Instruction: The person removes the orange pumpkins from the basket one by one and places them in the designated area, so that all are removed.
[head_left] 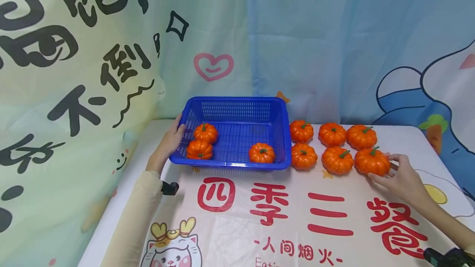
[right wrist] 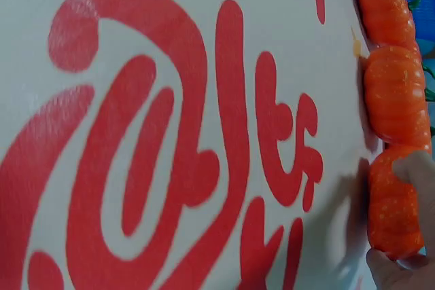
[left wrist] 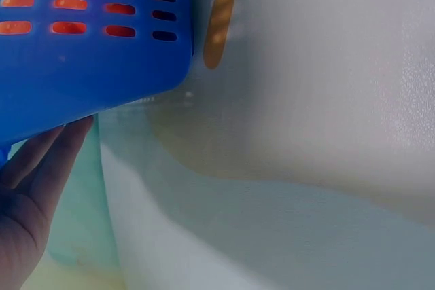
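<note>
Stretches both arms forward, well apart; grips with left hand, pinches between thumb and fingers of right hand.

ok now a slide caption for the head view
Left fingers on a blue basket holding three orange pumpkins; right fingers around the front-right pumpkin of six alongside.

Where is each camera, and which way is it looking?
Head: on the person's head, facing forward and down at the blue basket and orange pumpkins; left hand, right hand and arms show.
Left wrist: on that wrist, facing the basket's outside; part of the left hand shows.
Right wrist: on that wrist, facing red lettering, pumpkins at the right edge; part of the right hand shows.
Head and right wrist both show the held pumpkin.
</note>
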`<state>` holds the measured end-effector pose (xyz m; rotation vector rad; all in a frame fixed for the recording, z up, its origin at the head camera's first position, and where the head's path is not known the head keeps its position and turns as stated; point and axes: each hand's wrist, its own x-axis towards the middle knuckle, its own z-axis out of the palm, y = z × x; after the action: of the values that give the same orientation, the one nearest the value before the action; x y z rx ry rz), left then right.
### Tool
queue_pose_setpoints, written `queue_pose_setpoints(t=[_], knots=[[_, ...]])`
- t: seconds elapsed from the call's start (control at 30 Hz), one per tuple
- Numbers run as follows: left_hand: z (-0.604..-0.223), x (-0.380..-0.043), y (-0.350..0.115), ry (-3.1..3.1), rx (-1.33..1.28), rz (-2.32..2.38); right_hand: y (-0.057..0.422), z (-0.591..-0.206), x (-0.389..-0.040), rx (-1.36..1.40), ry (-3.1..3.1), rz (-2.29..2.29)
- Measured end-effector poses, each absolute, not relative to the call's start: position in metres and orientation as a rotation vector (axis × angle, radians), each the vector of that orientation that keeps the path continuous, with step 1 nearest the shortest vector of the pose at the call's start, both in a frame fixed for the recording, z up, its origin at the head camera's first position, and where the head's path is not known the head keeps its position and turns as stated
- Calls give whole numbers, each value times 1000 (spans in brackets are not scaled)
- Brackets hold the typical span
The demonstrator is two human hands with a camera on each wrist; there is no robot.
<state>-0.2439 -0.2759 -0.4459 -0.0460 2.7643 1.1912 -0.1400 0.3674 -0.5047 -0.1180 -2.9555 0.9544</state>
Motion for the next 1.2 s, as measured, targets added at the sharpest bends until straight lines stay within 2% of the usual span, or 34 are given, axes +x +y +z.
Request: queue_pose_setpoints(t=[0.3,0.6,0.73,0.87,1.2], knots=[[-447,-245,-277,2763,-42,1180,367,-513,-139,13,-2945,916],[-447,-244,-278,2767,-53,1194,368,-506,-144,-25,-3029,788],[-448,-244,-276,2762,-50,1191,366,-492,-142,-56,-3039,608],[-447,-243,-276,2766,-45,1193,354,-470,-135,42,-2933,513],[-447,-244,-276,2768,-48,1193,290,-419,-105,452,-2850,779]])
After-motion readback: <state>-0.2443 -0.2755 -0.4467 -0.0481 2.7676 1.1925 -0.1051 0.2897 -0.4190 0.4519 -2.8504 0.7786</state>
